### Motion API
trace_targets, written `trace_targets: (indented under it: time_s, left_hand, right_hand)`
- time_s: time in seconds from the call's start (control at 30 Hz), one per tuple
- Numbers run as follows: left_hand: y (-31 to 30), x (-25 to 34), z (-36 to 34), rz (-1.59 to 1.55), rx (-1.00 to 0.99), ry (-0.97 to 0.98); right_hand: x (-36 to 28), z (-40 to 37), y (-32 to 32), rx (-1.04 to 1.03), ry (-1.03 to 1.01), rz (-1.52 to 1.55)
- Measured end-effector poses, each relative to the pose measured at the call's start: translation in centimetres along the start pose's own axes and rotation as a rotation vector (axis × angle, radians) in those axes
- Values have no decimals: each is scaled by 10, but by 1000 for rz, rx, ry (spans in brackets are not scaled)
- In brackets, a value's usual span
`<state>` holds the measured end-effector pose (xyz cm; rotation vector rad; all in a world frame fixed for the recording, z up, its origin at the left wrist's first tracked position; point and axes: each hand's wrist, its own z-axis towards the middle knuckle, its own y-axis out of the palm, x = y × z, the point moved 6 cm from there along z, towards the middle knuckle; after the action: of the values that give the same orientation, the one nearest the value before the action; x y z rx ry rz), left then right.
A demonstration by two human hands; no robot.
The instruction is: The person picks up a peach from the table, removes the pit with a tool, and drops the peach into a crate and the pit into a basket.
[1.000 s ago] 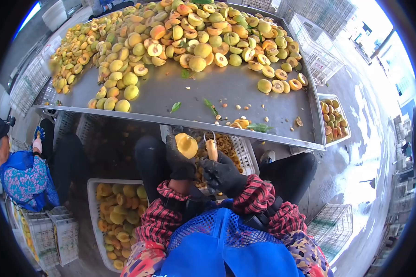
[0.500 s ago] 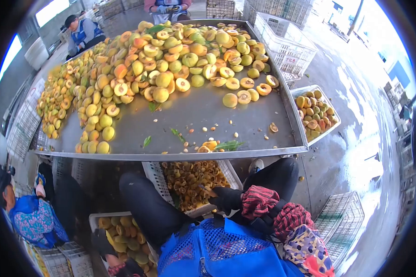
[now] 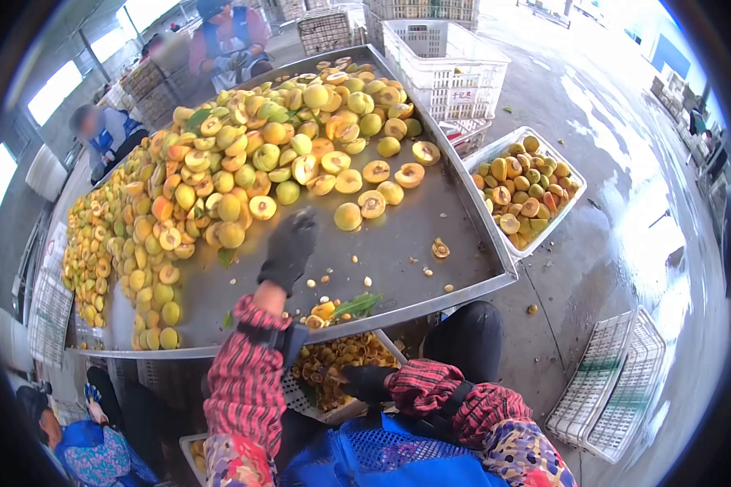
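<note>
My left hand (image 3: 291, 247), in a black glove, reaches over the metal table with its fingers stretched toward the near edge of a heap of halved yellow stone fruit (image 3: 272, 154). No fruit shows in it. My right hand (image 3: 367, 381), also black-gloved, is low in front of my lap, over a crate of brownish-yellow fruit scraps (image 3: 321, 357). Its fingers are curled, and a small thing seems to stick out at their tips; I cannot make it out. Several fruit halves lie cut side up nearby, such as one half (image 3: 262, 208) just beyond my left fingers.
The metal table (image 3: 414, 280) has a raised rim. Green leaves (image 3: 356, 306) and pale kernels lie on it. A white crate of fruit (image 3: 528, 191) stands right of it, stacked crates (image 3: 447, 73) behind. Empty crates (image 3: 605, 385) lie at right. Co-workers (image 3: 97, 450) sit around the table.
My left hand has risen from the fruit crate beside my left leg to above the table. My right hand remains low by the scraps crate. The view has turned somewhat.
</note>
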<state>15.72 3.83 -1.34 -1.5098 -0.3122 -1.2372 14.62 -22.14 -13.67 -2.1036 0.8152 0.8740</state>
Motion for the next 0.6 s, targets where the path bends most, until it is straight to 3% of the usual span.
trace_targets:
  time_s: [0.17,0.2,0.3,0.37,0.43,0.5,0.57,0.6]
  left_hand:
    - [94,2,49,415,4,146]
    - [95,10,47,515,7,260]
    - [79,20,37,260,-150,-11]
    - [73,-24,36,-238,-304,57]
    - [55,-18,4,-1187,-414,-396]
    - [30,-17,-26,-1337,-456,-513]
    - [6,0,-56,-1298,-325,-475]
    - [-3,5,-72,-1385,-335,-543]
  right_hand:
    - [39,44,43,-26,-116,-164]
    - [39,47,46,-86,-75,-173]
    - [32,42,43,-128,-73,-93]
    - [28,40,40,-48,-138,-28]
    - [14,29,28,-44,-150,39]
    - [-7,8,11,-110,-99,110]
    - [15,28,39,-135,-197,113]
    - [-9,9,18,-209,-96,181]
